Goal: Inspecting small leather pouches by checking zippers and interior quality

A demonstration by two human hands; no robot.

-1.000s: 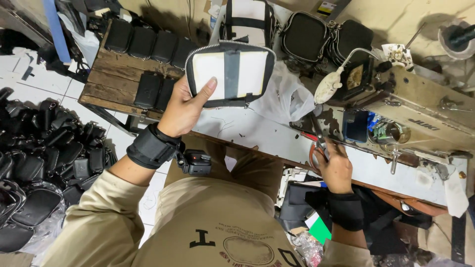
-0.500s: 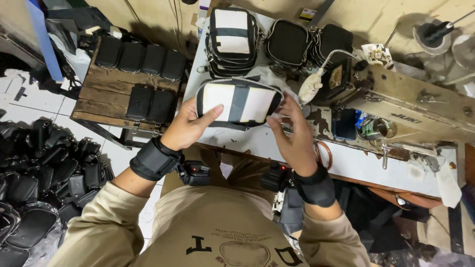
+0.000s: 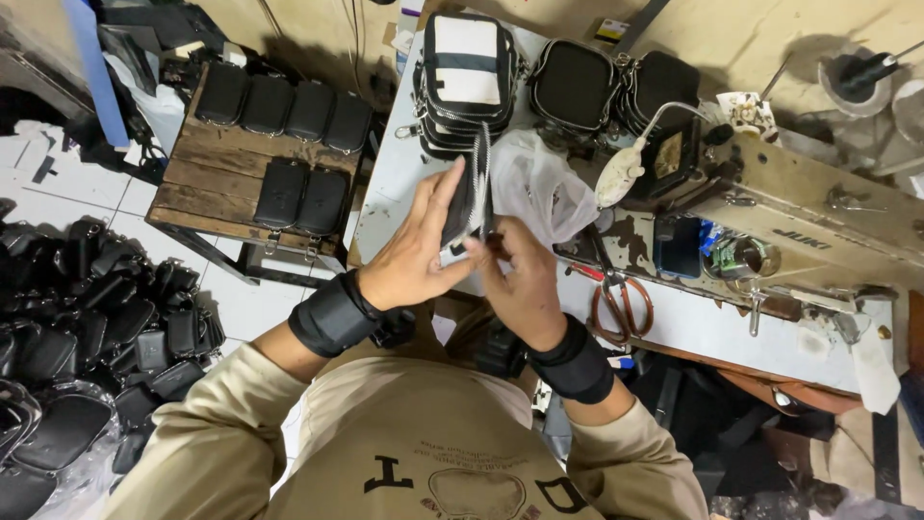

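**Pouch being held on edge, right in front of the sewing machine**

A small black-and-white pouch (image 3: 469, 204) is being pinched between both hands, turned on edge so only its narrow zipped side is being shown to the camera, probably so the seam or zipper can be looked over. The left hand (image 3: 414, 252) is being laid flat against the pouch's left face, fingers stretched up and nearly straight, thumb tucked toward the bottom edge. The right hand (image 3: 520, 279) is being curled around the lower right corner, fingers half closed, so the pouch is being gripped from both sides. Black wrist bands are being worn on both arms.

At 12 o'clock from the hands, a stack of finished black-and-white pouches (image 3: 465, 82) is being kept on the table (image 3: 693, 327), likely so it's within easy reach. At 1 o'clock, two plain black pouches (image 3: 616, 87) are being parked beside it, with a crumpled clear plastic bag (image 3: 544, 183) just below. At 3 o'clock, orange-handled scissors (image 3: 621, 306) are lying flat near the sewing machine (image 3: 818, 217). At 10 o'clock, black cases are being lined up in rows on a wooden pallet (image 3: 207, 183), and at 8 o'clock more black cases are being heaped on the tiled floor (image 3: 245, 299).
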